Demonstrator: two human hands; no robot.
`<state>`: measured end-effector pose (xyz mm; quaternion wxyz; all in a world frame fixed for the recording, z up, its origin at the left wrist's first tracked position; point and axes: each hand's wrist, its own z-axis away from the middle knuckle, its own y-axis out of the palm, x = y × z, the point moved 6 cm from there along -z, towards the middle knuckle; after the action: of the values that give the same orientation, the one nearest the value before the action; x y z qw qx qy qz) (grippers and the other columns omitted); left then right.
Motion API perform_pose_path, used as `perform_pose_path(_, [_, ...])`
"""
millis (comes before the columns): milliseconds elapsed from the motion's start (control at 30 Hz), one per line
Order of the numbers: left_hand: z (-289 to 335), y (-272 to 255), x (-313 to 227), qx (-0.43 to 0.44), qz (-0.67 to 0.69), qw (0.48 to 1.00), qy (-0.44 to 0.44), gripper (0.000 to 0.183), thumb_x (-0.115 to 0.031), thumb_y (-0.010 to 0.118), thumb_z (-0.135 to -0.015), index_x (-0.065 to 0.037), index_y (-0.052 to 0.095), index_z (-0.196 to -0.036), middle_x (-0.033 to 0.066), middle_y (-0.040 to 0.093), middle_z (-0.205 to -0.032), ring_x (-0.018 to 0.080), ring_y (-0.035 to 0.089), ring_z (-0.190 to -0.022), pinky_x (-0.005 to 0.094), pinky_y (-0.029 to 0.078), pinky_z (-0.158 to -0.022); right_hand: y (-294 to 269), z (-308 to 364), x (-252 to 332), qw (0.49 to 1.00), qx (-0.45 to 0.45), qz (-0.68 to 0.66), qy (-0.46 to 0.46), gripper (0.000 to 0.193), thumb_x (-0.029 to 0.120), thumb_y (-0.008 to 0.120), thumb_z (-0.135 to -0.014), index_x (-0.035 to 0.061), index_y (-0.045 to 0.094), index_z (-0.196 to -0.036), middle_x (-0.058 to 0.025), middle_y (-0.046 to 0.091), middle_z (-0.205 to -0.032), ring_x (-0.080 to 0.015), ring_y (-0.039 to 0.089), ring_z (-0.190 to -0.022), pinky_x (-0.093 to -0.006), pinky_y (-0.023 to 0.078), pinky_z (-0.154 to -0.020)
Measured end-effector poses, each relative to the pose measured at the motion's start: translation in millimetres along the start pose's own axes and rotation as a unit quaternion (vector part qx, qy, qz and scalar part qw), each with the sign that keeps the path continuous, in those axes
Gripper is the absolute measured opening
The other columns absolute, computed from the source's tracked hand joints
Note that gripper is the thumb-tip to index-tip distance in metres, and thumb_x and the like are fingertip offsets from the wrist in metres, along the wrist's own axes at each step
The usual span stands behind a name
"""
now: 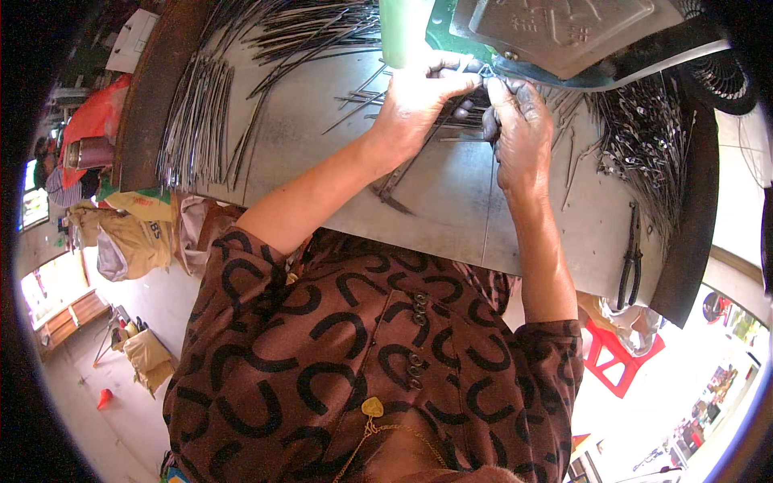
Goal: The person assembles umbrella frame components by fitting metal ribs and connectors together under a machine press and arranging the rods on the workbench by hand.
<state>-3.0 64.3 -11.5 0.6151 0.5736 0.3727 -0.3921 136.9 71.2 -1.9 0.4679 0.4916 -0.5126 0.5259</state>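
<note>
My left hand point(411, 101) and my right hand point(518, 133) meet at the lower edge of a green machine point(564, 36). The fingertips of both hands are closed on a small metal piece point(487, 72), whose shape is too small to make out. Dark smudges cover my right fingers. Under the hands lie several thin dark metal rods point(463, 135), partly hidden. One long bar with a bent end point(394, 201) slants down toward me from below my left hand; whether a hand touches it cannot be told.
Bundles of thin metal rods point(196, 121) lie on the grey worktable point(306, 161) at left. More rods with flattened ends point(644, 129) are heaped at right. Dark-handled pliers point(630, 262) lie near the right edge. A bright pale-green lamp point(403, 28) hangs above. A red stool point(616, 358) stands beyond.
</note>
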Motion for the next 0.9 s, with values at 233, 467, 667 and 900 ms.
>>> perform_pose_path(233, [1,4,-2,0.007,0.025,1.000,-0.012,0.020,-0.003,0.065,-0.082,0.003,0.063,-0.100,0.0064,0.064,-0.087,0.0101,0.061,-0.072,0.0230,0.051,-0.062,-1,0,2,1.000,-0.005,-0.021,-0.010,0.016,0.014,0.059,-0.090,-0.0008,0.063,-0.092,0.0004,0.059,-0.077,-0.0077,0.051,-0.068,-0.0245,0.042,-0.061])
perform_pose_path(467, [-5,-1,0,0.016,0.021,1.000,-0.012,0.014,-0.002,0.064,-0.082,0.002,0.065,-0.096,0.0052,0.065,-0.084,0.0094,0.060,-0.070,0.0221,0.050,-0.063,2,-1,0,0.994,0.030,-0.082,0.062,0.016,0.015,0.059,-0.089,-0.0002,0.063,-0.093,0.0009,0.060,-0.079,-0.0063,0.050,-0.071,-0.0237,0.042,-0.064])
perform_pose_path(667, [7,-3,-15,0.063,-0.248,0.956,0.146,0.016,-0.004,0.064,-0.081,-0.001,0.066,-0.097,0.0093,0.065,-0.091,0.0166,0.061,-0.083,0.0276,0.049,-0.075,-2,3,3,0.995,0.040,-0.005,0.087,0.018,0.020,0.059,-0.090,0.0019,0.064,-0.092,0.0012,0.059,-0.076,-0.0052,0.048,-0.065,-0.0229,0.040,-0.056])
perform_pose_path(900, [16,-1,-1,0.046,-0.111,0.993,0.020,0.021,-0.010,0.066,-0.082,0.001,0.063,-0.101,0.0065,0.064,-0.094,0.0132,0.060,-0.087,0.0271,0.048,-0.077,-2,30,5,0.987,0.055,-0.074,0.130,0.017,0.023,0.055,-0.094,0.0068,0.059,-0.096,0.0037,0.049,-0.059,-0.0046,0.043,-0.046,-0.0205,0.029,-0.040])
